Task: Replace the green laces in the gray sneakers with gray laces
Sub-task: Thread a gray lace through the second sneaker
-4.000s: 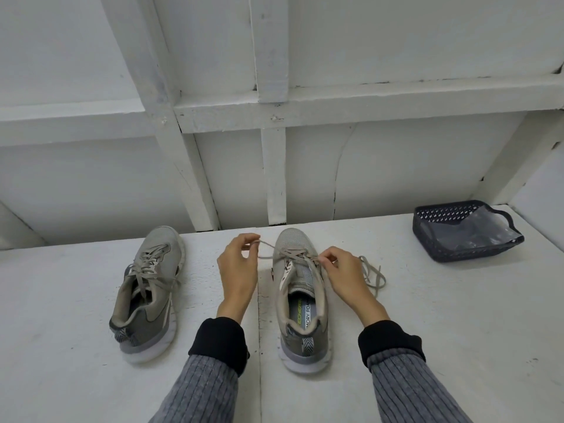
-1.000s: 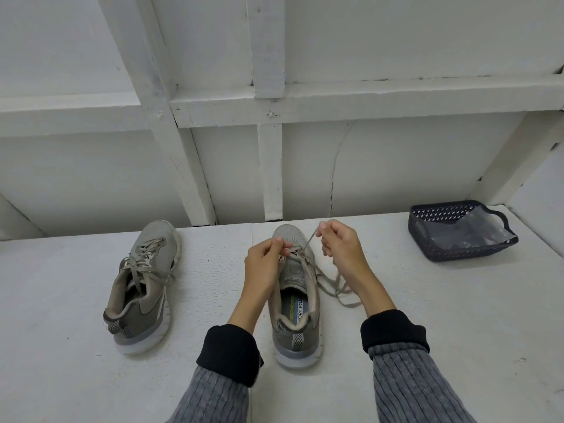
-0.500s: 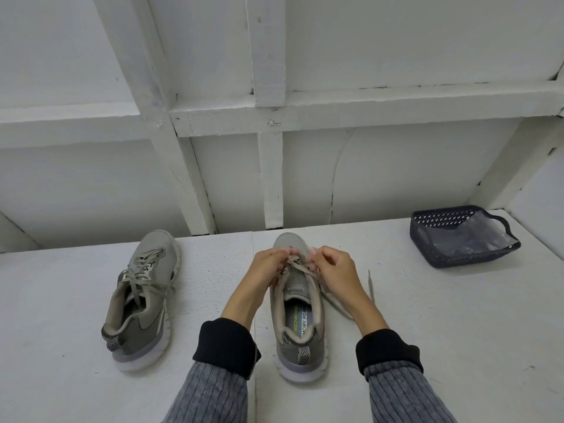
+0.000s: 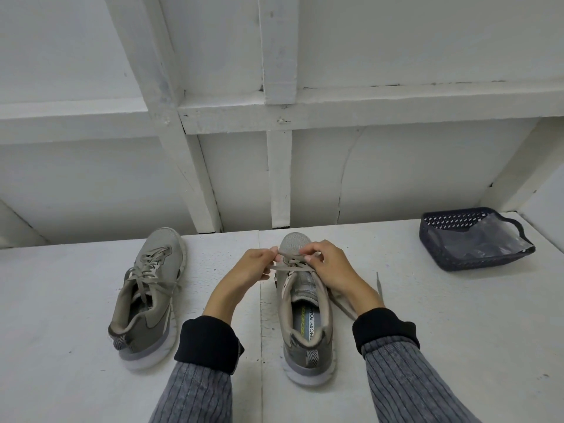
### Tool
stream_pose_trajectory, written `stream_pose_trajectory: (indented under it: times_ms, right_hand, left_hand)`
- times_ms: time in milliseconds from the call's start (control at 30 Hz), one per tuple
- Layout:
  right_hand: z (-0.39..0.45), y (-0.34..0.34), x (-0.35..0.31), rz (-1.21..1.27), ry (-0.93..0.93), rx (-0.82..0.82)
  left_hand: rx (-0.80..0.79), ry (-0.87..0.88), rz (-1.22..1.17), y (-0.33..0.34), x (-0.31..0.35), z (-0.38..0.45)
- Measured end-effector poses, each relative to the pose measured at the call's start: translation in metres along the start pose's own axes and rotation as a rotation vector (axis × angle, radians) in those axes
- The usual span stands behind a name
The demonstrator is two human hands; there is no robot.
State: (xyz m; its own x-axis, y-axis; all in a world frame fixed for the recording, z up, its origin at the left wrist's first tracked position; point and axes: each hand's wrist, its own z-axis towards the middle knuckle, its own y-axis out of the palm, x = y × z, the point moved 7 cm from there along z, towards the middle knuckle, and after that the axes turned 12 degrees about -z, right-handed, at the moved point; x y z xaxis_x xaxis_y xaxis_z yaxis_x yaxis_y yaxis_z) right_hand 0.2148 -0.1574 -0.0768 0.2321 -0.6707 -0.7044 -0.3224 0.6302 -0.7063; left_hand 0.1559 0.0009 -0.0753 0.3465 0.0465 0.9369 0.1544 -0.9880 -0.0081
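Since half a second ago the two hands have drawn slightly apart over the right-hand sneaker [image 4: 306, 303], so that a short run of its gray lace [image 4: 287, 260] now shows stretched between them, above the eyelets near the toe. The left hand [image 4: 251, 268] pinches one strand between thumb and curled fingers; the right hand [image 4: 329, 265] has its fingers curled round the other strand just beside it. This sneaker stands toe away from the person, its insole lettering visible, and a loose lace end [image 4: 378, 285] lies on the white tabletop [image 4: 457, 315] just to its right, past the right wrist. Well to this sneaker's left stands the other sneaker [image 4: 148, 296], already threaded with a gray lace. Far off to its right, toward the wall, sits a dark mesh basket [image 4: 451, 236] holding a clear plastic bag [image 4: 485, 242].
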Motion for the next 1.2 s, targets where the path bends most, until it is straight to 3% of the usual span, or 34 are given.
stream_pose_trajectory:
  times_ms: [133, 400, 533, 667, 800, 933, 1067, 1200]
  right_hand:
    - [0.002, 0.0, 0.003, -0.078, 0.014, -0.083]
    - [0.012, 0.009, -0.021, 0.012, -0.07, -0.222]
    - [0.01, 0.012, -0.022, 0.141, -0.038, -0.214]
    - [0.007, 0.002, -0.01, 0.357, 0.071, -0.094]
    - [0.004, -0.015, 0.024, 0.404, 0.241, 0.18]
    - [0.0, -0.015, 0.039, 0.456, 0.302, 0.215]
    - [-0.001, -0.012, 0.038, 0.624, 0.303, 0.191]
    - [-0.005, -0.015, 0.024, 0.631, 0.217, 0.131]
  left_hand:
    - [0.041, -0.034, -0.242, -0.004, -0.001, 0.003]
    - [-0.162, 0.032, -0.438, 0.02, 0.013, -0.005]
    - [-0.158, 0.051, -0.547, 0.018, 0.019, -0.008]
    - [-0.099, 0.047, -0.636, 0.007, 0.022, -0.009]
    - [0.03, 0.126, -0.434, -0.023, 0.024, -0.01]
    - [0.124, 0.202, 0.155, -0.039, 0.021, -0.009]
    - [0.063, 0.26, 0.205, -0.04, 0.015, -0.011]
    - [0.079, 0.296, 0.174, -0.042, 0.018, -0.015]
